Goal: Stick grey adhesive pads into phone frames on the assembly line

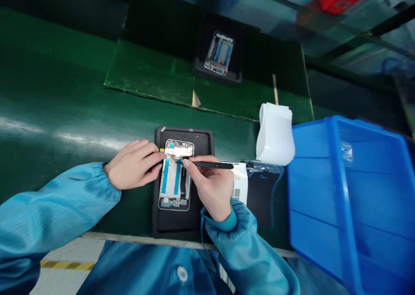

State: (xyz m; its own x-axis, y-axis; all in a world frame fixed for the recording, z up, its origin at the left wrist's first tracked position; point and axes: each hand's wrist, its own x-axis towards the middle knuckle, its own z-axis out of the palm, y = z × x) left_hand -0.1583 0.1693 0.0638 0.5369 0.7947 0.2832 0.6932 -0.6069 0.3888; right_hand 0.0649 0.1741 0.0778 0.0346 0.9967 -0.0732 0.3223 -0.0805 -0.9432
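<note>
An open smartphone frame (pixel 173 187) lies in a black rubber fixture (pixel 202 146), with a circuit board (pixel 179 149) at its far end and blue strips along its middle. My left hand (pixel 132 165) comes in from the left, its fingertips pressing on the frame's edge near the board. My right hand (pixel 210 187) grips a slim black stylus (pixel 215 165) like a pen. Its tip is at the frame, close to my left fingertips. My hands hide part of the frame's middle and right side.
Green mats cover the bench. A second phone frame (pixel 219 53) sits in a black fixture (pixel 217 77) farther off. To the right are a white stack of film (pixel 275 135), a labelled black sheet (pixel 262 191) and a large blue plastic bin (pixel 346 200).
</note>
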